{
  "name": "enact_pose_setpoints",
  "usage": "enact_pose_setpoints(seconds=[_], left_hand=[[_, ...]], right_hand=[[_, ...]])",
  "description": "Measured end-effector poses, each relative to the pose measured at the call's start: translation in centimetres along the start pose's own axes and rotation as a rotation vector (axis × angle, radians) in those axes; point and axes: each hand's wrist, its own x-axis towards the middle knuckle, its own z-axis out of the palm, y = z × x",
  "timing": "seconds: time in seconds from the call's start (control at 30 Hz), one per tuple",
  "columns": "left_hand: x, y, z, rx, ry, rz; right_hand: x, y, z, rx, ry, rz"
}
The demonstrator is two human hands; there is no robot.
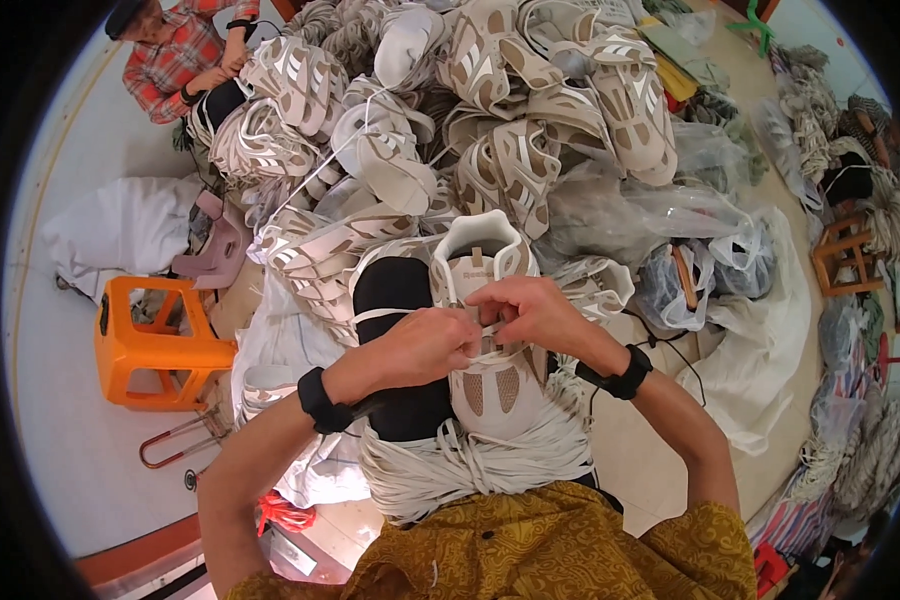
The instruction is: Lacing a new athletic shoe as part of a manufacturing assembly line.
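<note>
1. Left hand (432,345) fingers closed, pinching a white flat lace (385,314) over the cream-and-beige mesh sneaker (490,375) on the lap
2. Right hand (530,310) fingers pinched on the lace at the sneaker's tongue
3. Bundle of white laces (470,465) under the sneaker; black shoe form (395,290) just beside it
4. Heap of matching sneakers (470,110) beyond; orange plastic stool (155,345) left

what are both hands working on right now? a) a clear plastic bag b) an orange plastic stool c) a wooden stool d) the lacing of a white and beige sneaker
d: the left hand and right hand meet over the laces of the white and beige sneaker, upright on the lap.
</note>
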Motion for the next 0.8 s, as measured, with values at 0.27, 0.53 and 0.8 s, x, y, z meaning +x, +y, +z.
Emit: enact_pose_setpoints(seconds=[0.27, 0.53, 0.8], left_hand=[[-0.3, -0.3, 0.4, -0.03, 0.115, -0.002], [-1.5, -1.4, 1.3, 0.252, 0.303, 0.048], [-1.6, -0.3, 1.2, 0.209, 0.582, -0.004]], right_hand=[[0.5, 0.2, 0.4, -0.366, 0.022, -0.212], [0.0, 0.3, -3.5, -0.355, 0.065, -0.139], [-0.1, 2.7, -3.3, -0.077, 0.115, 0.076]])
